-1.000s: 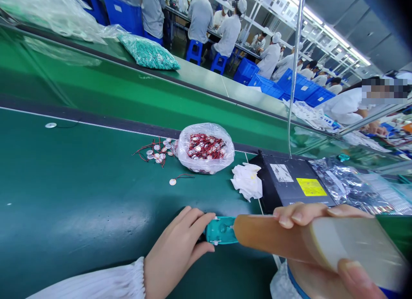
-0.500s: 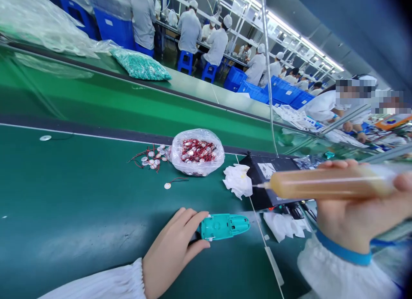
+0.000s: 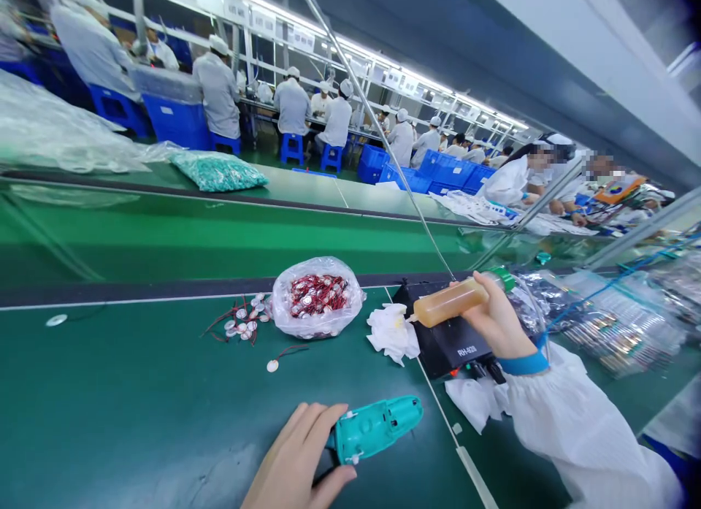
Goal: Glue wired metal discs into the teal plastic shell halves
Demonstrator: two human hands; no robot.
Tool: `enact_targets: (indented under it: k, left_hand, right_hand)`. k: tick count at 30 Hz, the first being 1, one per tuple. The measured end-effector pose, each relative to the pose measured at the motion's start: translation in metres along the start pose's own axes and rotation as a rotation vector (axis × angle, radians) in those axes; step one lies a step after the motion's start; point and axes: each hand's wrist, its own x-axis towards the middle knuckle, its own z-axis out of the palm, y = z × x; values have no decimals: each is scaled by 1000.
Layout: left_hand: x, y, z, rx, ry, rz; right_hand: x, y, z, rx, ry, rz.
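My left hand [image 3: 304, 458] grips the near end of a teal plastic shell [image 3: 377, 426], thumb on one side and fingers on the other, low over the green table. My right hand [image 3: 493, 315] is wrapped round a glue syringe [image 3: 446, 302] filled with amber fluid, with a green cap at its rear. The syringe's nozzle points left, close to a crumpled white tissue [image 3: 393, 334]. Beyond the shell lies a single white disc with red wires [image 3: 272, 365]. A plastic bag [image 3: 318, 325] full of such wired discs sits farther back, with several more loose at its left.
A black dispenser box [image 3: 454, 348] marked RH-928 stands under my right hand. Another tissue [image 3: 476, 403] lies before it. Bagged metal parts [image 3: 624, 323] are at the right. Beyond the green conveyor side, a bag of teal parts [image 3: 219, 170] rests on a ledge; several people work behind.
My right hand has drawn back with the syringe, away from the camera and to the left. The teal shell has tilted in my left hand, its far end turned upward. The view has shifted.
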Motion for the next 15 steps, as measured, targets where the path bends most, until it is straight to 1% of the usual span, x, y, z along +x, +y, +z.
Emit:
enact_targets:
  k: [3,6,8,11,13,15]
  left_hand:
    - [1,-3,-1,-5,-40,-6]
    - [3,0,-3,-25,-91,-29]
    - [4,6,-5,-46,-119,-49]
    - [7,18,-12,-76,-138,-79]
    - [10,21,-20,-82,-119,-110]
    - [14,16,-31,-50,-37,-147]
  right_hand:
    - [0,0,1,-29,13,6]
    - [3,-2,1,-129,13,-9]
    - [8,-2,-3,-250,22,-22]
    - [20,-1,-12,-503,37,-38]
    - [28,1,-19,-679,13,-50]
    - [33,3,-24,-823,-15,-96]
